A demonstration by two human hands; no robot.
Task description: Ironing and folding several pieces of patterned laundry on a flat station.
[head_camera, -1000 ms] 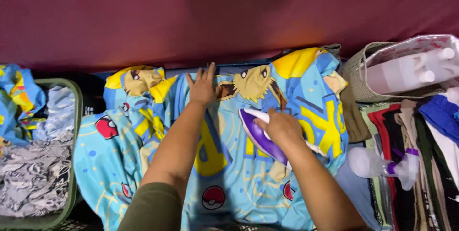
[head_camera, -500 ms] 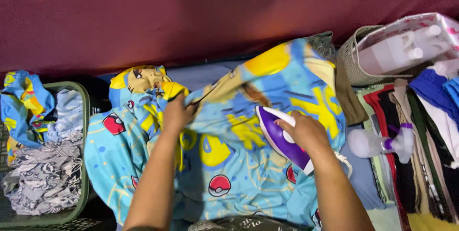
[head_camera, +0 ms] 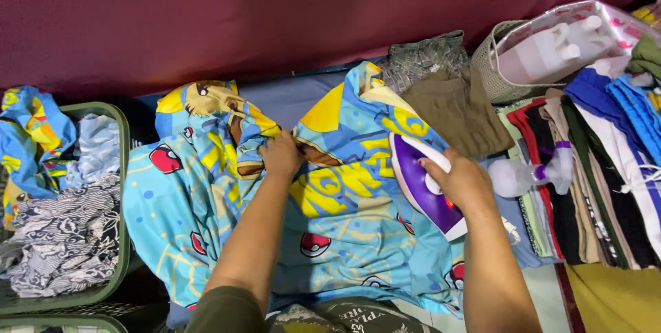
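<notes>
A light blue cartoon-print cloth (head_camera: 344,236) lies bunched over a blue ironing surface (head_camera: 289,99). My left hand (head_camera: 281,155) grips a fold of this cloth near its middle and pulls it toward me. My right hand (head_camera: 463,181) holds a purple and white iron (head_camera: 420,188), which rests on the right part of the cloth.
A green laundry basket (head_camera: 122,188) with crumpled clothes stands at the left. Folded clothes (head_camera: 599,168) are stacked at the right, with a spray bottle (head_camera: 530,176) lying on them. A woven basket (head_camera: 499,78) with bottles sits at the back right. A dark red wall runs behind.
My left hand went from pressing flat on the far edge to gripping the cloth and drawing it back, folding it. The iron slid right with my right hand.
</notes>
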